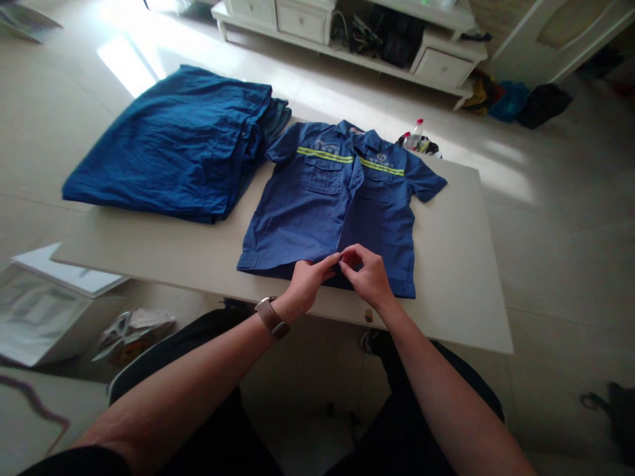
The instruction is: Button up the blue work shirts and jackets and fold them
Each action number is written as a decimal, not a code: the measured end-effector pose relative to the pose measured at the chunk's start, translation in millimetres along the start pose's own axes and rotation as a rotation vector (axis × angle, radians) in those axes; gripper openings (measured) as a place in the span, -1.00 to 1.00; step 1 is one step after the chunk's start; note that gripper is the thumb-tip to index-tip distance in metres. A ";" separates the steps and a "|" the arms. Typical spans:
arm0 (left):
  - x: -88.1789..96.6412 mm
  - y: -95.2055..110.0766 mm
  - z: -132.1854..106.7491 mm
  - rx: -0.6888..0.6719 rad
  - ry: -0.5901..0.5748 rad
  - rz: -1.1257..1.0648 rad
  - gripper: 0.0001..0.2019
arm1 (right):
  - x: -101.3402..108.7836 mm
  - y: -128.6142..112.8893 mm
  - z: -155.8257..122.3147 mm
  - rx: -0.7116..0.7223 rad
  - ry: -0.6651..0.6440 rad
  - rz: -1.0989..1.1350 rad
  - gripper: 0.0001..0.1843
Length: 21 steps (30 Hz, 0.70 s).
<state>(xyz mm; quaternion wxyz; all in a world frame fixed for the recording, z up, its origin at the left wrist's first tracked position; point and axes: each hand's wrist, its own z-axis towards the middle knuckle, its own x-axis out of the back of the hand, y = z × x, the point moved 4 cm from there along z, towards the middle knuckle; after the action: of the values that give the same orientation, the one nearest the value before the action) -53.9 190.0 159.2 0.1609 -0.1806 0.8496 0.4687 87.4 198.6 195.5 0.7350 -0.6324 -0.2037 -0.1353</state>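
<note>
A blue short-sleeved work shirt [307,211] lies face up on the table, its collar away from me. Yellow-green stripes cross its chest above two flap pockets. At the middle of the lower hem, my left hand [310,277] pinches the front edge between thumb and fingers. My right hand [364,268] meets it there, thumb and forefinger closed on the same placket edge. The fingertips of both hands almost touch, and whatever small part lies between them is hidden. A brown-strapped watch [272,317] is on my left wrist.
Left of the shirt, a thick pile of folded blue clothes [163,145] overhangs the white table [451,264]. Bottles with red caps [417,132] stand beyond the far edge. A white cabinet [302,23] is across the floor, and a white box [49,311] sits at lower left.
</note>
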 end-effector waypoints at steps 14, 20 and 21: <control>-1.2 10.7 -2.5 -0.085 -0.012 0.051 -0.69 | -4.9 12.3 3.9 -0.233 0.039 0.280 -0.70; -8.6 23.6 -3.8 -0.255 -0.076 0.257 -0.82 | -7.9 26.4 7.0 -0.441 0.014 0.526 -0.49; -9.2 24.9 -3.7 -0.269 -0.072 0.286 -0.85 | -8.2 27.0 6.8 -0.450 0.013 0.532 -0.48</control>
<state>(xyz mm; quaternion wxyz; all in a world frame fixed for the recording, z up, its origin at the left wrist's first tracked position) -57.5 200.7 183.5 0.0974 -0.0611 0.7901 0.6021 91.7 209.2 168.8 0.5880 -0.8087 0.0082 0.0154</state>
